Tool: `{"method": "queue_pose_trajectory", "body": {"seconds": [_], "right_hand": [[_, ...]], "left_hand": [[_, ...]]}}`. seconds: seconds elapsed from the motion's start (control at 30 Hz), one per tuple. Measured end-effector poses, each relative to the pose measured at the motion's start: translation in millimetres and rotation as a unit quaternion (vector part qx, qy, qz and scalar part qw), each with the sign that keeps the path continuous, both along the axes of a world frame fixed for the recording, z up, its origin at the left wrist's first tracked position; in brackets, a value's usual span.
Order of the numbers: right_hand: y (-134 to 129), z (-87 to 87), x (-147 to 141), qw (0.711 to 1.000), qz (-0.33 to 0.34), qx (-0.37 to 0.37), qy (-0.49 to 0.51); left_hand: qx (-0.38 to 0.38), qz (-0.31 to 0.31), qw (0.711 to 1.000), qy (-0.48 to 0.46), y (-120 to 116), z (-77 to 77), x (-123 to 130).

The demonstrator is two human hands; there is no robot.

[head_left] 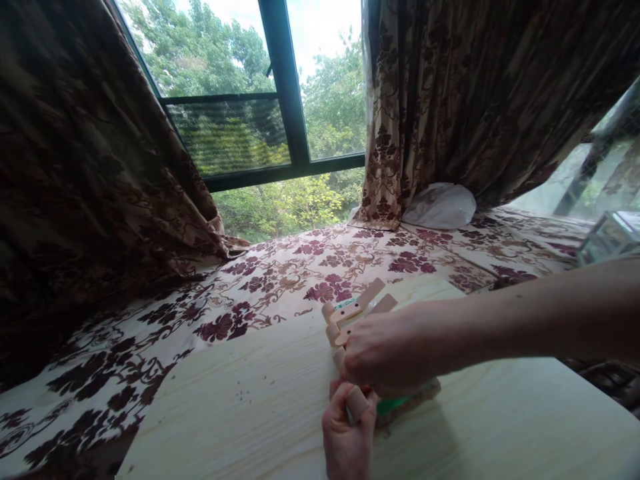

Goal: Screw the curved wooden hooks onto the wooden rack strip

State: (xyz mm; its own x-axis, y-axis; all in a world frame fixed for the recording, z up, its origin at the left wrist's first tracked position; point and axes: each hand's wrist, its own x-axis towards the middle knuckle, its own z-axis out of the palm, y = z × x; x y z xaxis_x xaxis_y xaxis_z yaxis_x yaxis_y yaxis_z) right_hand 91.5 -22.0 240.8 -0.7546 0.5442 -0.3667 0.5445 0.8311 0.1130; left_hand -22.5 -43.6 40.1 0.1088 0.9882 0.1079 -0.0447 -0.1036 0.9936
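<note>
My left hand [349, 433] is closed low in the middle of the view, its fingers curled against my right hand. A short tan band or rounded piece [357, 404] shows at its thumb; I cannot tell whether it is worn or held. My right hand [390, 350] reaches in from the right, also closed, just above the left. Whatever is between the two hands is hidden. Beyond the right knuckles lie small tan pieces [345, 311] with rounded ends and dark dots, one bearing green print. Under the right hand a green patch [393, 405] with a brownish edge shows.
A pale wood-grain board [240, 407] lies under my hands, with dark specks on it. Around it spreads a floral cloth [320, 260]. A white plastic bag [443, 205] rests by the curtain [390, 120]. A clear box [610, 237] stands at the right, and a window is behind.
</note>
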Motion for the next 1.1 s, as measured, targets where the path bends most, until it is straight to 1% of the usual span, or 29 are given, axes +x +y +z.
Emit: {"method": "queue_pose_trajectory", "body": {"seconds": [0.33,0.6,0.77,0.9,1.0,1.1], "right_hand": [[1,-8.0,3,0.999,-0.004,-0.006,0.043],[-2,-7.2,2,0.999,-0.014,-0.013,0.037],[-1,-13.0,6,0.998,-0.002,-0.006,0.067],[0,-17.8,6,0.998,0.003,-0.004,0.068],[1,-15.7,6,0.998,-0.001,-0.006,0.06],[1,-8.3,6,0.999,-0.014,-0.007,0.04]], "left_hand": [[0.005,-0.01,1.0,0.008,2,-2.5,-1],[0.018,-0.001,1.0,0.005,2,-1.6,0],[0.032,0.025,0.999,-0.005,5,-10.9,5],[0.043,0.029,0.999,-0.006,6,-18.2,6],[0.046,0.026,0.999,-0.002,6,-16.8,5],[0.048,0.024,0.999,0.004,5,-11.6,4]]}}
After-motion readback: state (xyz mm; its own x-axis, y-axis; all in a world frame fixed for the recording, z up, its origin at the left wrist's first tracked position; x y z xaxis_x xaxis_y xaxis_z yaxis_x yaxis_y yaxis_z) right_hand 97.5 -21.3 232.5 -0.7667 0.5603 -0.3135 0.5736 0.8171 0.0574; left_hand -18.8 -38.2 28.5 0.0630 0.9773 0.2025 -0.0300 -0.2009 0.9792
